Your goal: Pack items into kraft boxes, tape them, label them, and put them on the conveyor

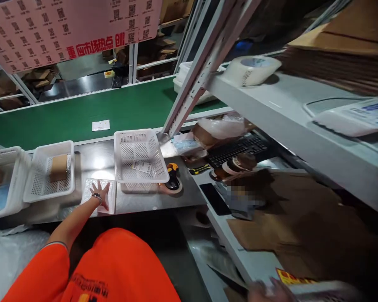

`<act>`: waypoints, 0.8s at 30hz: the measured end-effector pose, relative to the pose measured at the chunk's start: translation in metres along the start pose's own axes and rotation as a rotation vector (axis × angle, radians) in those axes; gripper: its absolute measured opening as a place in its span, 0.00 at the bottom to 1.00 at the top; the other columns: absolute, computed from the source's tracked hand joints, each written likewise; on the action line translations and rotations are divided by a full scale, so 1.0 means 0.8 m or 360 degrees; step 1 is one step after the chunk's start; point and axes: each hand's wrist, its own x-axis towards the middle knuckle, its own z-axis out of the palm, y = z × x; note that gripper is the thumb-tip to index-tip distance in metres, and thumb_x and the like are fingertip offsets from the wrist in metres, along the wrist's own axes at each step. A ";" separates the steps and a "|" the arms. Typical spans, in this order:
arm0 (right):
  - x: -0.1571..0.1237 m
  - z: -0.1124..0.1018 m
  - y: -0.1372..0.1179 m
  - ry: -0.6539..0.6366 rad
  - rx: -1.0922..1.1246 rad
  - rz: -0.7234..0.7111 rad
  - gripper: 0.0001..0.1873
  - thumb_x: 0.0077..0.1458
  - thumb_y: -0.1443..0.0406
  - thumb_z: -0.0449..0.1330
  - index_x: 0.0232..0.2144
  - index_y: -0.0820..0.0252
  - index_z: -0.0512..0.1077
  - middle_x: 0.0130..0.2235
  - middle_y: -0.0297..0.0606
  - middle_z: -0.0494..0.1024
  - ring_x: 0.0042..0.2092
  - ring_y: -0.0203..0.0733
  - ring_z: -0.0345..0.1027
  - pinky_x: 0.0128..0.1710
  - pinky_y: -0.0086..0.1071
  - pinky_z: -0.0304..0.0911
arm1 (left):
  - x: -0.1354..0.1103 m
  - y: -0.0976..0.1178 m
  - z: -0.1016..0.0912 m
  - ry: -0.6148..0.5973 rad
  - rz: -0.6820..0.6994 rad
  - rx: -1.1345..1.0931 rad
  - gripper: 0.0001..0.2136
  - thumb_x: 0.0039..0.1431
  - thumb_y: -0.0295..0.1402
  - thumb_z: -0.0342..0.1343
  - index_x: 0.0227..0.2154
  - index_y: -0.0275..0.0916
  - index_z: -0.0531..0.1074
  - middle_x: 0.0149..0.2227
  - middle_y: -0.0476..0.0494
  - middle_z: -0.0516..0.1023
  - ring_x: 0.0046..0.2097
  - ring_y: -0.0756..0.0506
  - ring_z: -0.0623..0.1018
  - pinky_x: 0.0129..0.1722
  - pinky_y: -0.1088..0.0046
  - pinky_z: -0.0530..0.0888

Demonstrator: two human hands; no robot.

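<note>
My left hand (100, 194), fingers spread, lies flat on a white bubble-wrapped packet (88, 187) on the metal bench. Just right of it stands a white perforated basket (140, 179) with a printed slip (141, 166) inside. A tape dispenser (173, 178) in black and yellow sits against that basket's right side. At the bottom edge of the view my right hand (267, 291) is smeared by motion and partly cut off. Beside it is a blurred pale item (324, 290) with a red and yellow label; whether the hand grips it cannot be made out.
More white baskets (50, 196) stand to the left, one holding a brown box (59, 167). Behind runs a green conveyor belt (129, 102). A metal post (195, 75) and a shelf (290, 109) rise at right. A phone (214, 199) and flattened cardboard (318, 214) lie below the shelf.
</note>
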 end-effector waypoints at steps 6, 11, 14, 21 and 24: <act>-0.038 0.229 -0.186 -0.0928 0.0175 -0.0771 0.30 0.72 0.54 0.46 0.60 0.58 0.80 0.62 0.58 0.84 0.68 0.61 0.76 0.70 0.60 0.73 | -0.019 -0.031 0.034 0.0277 0.0363 0.0020 0.66 0.51 0.62 0.74 0.85 0.48 0.44 0.85 0.22 0.29 0.84 0.17 0.35 0.78 0.28 0.47; -0.083 0.341 -0.340 -0.1522 -0.0057 -0.1162 0.34 0.70 0.66 0.49 0.75 0.62 0.68 0.79 0.54 0.66 0.82 0.61 0.55 0.79 0.62 0.58 | -0.030 -0.049 0.061 0.0244 0.0387 -0.0107 0.55 0.64 0.60 0.63 0.85 0.43 0.45 0.86 0.26 0.29 0.85 0.22 0.35 0.79 0.30 0.44; -0.092 0.363 -0.378 -0.1674 -0.0111 -0.1313 0.36 0.71 0.65 0.51 0.79 0.62 0.62 0.83 0.53 0.58 0.84 0.62 0.48 0.82 0.62 0.51 | -0.030 -0.052 0.072 0.0242 0.0430 -0.0185 0.54 0.64 0.58 0.62 0.85 0.43 0.45 0.85 0.28 0.27 0.85 0.22 0.34 0.80 0.31 0.40; -0.097 0.372 -0.400 -0.1747 -0.0301 -0.1588 0.35 0.76 0.61 0.51 0.78 0.71 0.61 0.82 0.59 0.56 0.83 0.70 0.47 0.81 0.64 0.50 | -0.023 -0.056 0.091 0.0253 0.0569 -0.0378 0.53 0.65 0.53 0.62 0.85 0.42 0.43 0.86 0.30 0.26 0.84 0.21 0.30 0.79 0.28 0.34; -0.087 0.374 -0.415 -0.1788 -0.0400 -0.1599 0.37 0.74 0.59 0.55 0.78 0.70 0.61 0.82 0.58 0.56 0.83 0.71 0.46 0.81 0.66 0.50 | -0.020 -0.062 0.096 0.0246 0.0669 -0.0451 0.53 0.64 0.50 0.64 0.85 0.46 0.43 0.85 0.31 0.23 0.84 0.20 0.28 0.78 0.26 0.32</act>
